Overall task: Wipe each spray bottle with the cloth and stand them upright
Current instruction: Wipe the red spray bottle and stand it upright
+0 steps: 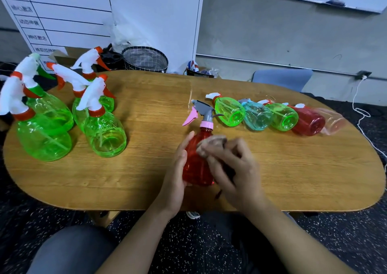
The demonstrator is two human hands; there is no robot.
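Red spray bottle (196, 158) stood on bench (293, 169), left hand (178, 169) curled round it, right hand (234, 169) pinching cloth (211, 145) against it. Left of grip: green bottles (62, 122) upright, likely wiped. Right: five bottles (272, 116) lying, left to do.

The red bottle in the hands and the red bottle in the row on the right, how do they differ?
The held red bottle is upright, gripped by the left hand; the row's red bottle lies on its side, untouched. The held one has a grey sprayer with a pink trigger; the lying one's is white. Both are translucent red.
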